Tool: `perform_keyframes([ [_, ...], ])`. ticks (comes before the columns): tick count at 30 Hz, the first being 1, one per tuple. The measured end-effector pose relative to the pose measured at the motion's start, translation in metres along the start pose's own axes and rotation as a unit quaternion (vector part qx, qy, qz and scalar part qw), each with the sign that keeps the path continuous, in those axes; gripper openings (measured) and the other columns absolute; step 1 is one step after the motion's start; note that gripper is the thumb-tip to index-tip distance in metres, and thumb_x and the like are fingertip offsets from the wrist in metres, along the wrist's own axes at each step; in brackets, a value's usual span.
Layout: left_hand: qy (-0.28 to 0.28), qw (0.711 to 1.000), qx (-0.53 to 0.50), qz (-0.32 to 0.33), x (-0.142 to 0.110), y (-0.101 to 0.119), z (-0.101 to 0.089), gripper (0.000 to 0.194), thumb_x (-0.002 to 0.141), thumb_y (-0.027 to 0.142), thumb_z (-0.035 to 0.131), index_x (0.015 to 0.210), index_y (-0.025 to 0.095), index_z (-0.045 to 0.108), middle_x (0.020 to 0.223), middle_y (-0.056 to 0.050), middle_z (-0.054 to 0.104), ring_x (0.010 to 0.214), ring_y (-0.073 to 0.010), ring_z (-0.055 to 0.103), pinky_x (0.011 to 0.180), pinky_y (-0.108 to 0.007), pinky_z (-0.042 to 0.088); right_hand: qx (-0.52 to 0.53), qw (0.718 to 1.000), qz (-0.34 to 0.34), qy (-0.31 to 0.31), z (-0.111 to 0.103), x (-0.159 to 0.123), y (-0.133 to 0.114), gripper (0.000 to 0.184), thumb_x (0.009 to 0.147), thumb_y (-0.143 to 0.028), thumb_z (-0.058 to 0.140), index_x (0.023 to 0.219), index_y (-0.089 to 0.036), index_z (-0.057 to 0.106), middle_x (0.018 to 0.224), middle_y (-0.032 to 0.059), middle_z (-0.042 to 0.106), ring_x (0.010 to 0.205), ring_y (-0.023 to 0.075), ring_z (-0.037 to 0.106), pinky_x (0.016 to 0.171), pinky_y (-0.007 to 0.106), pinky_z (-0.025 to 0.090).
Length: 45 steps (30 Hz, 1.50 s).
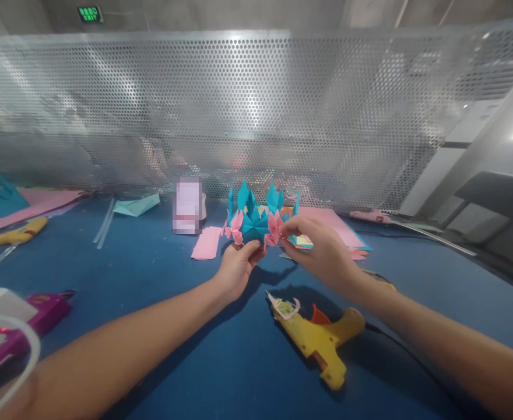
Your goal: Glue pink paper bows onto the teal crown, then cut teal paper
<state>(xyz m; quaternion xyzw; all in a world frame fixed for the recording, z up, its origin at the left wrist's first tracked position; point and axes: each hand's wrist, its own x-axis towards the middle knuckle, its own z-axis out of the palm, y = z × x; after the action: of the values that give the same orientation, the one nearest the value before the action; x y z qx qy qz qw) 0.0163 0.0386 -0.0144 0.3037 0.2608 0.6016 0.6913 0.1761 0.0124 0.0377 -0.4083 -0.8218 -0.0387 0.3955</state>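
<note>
A blue folded-paper crown point(255, 224) with upright points is held up above the table at the middle of the view. Pink folded-paper pieces point(236, 226) sit on its front at left and right. My left hand point(238, 265) grips the lower front edge, thumb on the near side. Fingers of my right hand point(315, 245) are pinched against the right pink piece point(273, 227); its far side is hidden. Below the hands a yellow glue gun point(315, 338) lies on its side on the table, its nozzle pointing up and left.
On the blue table point(173, 356) lie a stack of pink paper strips point(207, 243), pink sheets point(326, 224) behind the crown and a light-blue folded paper point(136, 205). At left are a yellow-handled tool point(18, 236) and a purple device point(42, 312). A perforated metal panel point(239, 116) stands behind.
</note>
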Motion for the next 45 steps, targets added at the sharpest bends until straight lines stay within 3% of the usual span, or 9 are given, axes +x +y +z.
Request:
perform_keyframes([
  [5, -0.008, 1.0, 0.001, -0.002, -0.002, 0.001, 0.001, 0.02, 0.054, 0.018, 0.079, 0.068, 0.013, 0.066, 0.069, 0.0, 0.069, 0.067, -0.0108, 0.062, 0.07, -0.023, 0.049, 0.013, 0.999, -0.015, 0.034, 0.009, 0.001, 0.004, 0.011, 0.08, -0.013, 0.057, 0.087, -0.021, 0.056, 0.08, 0.0011, 0.063, 0.075, 0.0156, 0.06, 0.069, 0.029, 0.048],
  [17, 0.008, 0.999, -0.018, -0.025, -0.003, 0.002, 0.002, 0.011, 0.054, 0.012, 0.073, 0.061, 0.013, 0.065, 0.062, 0.0, 0.067, 0.066, -0.0111, 0.062, 0.071, -0.024, 0.05, 0.024, 0.999, -0.01, 0.026, 0.013, 0.001, 0.004, 0.007, 0.08, -0.015, 0.059, 0.085, -0.02, 0.056, 0.08, 0.002, 0.06, 0.073, 0.0142, 0.058, 0.068, 0.027, 0.048],
  [31, 0.03, 0.997, -0.039, -0.053, 0.0, 0.003, 0.002, 0.005, 0.066, 0.011, 0.063, 0.062, 0.013, 0.064, 0.06, -0.001, 0.068, 0.062, -0.0108, 0.062, 0.07, -0.025, 0.05, 0.005, 1.0, 0.0, 0.012, 0.015, -0.001, 0.006, 0.008, 0.079, -0.015, 0.059, 0.084, -0.02, 0.057, 0.079, 0.0023, 0.062, 0.071, 0.0157, 0.055, 0.066, 0.028, 0.045],
  [35, 0.016, 0.998, -0.041, -0.047, -0.002, 0.003, 0.004, 0.004, 0.068, 0.015, 0.069, 0.066, 0.014, 0.066, 0.066, -0.001, 0.069, 0.066, -0.0105, 0.063, 0.071, -0.024, 0.05, 0.006, 1.0, -0.001, 0.01, 0.015, -0.001, 0.006, 0.007, 0.079, -0.014, 0.06, 0.084, -0.019, 0.057, 0.079, 0.0026, 0.061, 0.072, 0.0155, 0.055, 0.066, 0.028, 0.045],
  [38, -0.008, 0.999, -0.031, -0.034, -0.003, 0.002, 0.004, 0.013, 0.065, 0.021, 0.077, 0.07, 0.013, 0.068, 0.071, -0.001, 0.07, 0.068, -0.0089, 0.062, 0.071, -0.021, 0.048, 0.005, 1.0, -0.002, 0.01, 0.015, -0.001, 0.005, 0.006, 0.08, -0.016, 0.06, 0.084, -0.019, 0.057, 0.078, 0.0024, 0.061, 0.071, 0.0156, 0.055, 0.066, 0.029, 0.045],
  [45, -0.038, 0.999, -0.004, -0.021, -0.002, -0.001, 0.003, 0.02, 0.055, 0.015, 0.084, 0.067, 0.012, 0.068, 0.068, 0.0, 0.068, 0.069, -0.0079, 0.061, 0.071, -0.019, 0.047, 0.009, 1.0, -0.01, 0.011, 0.019, -0.004, 0.006, 0.004, 0.081, -0.018, 0.059, 0.084, -0.019, 0.057, 0.078, 0.0026, 0.061, 0.07, 0.0155, 0.055, 0.065, 0.029, 0.045],
])
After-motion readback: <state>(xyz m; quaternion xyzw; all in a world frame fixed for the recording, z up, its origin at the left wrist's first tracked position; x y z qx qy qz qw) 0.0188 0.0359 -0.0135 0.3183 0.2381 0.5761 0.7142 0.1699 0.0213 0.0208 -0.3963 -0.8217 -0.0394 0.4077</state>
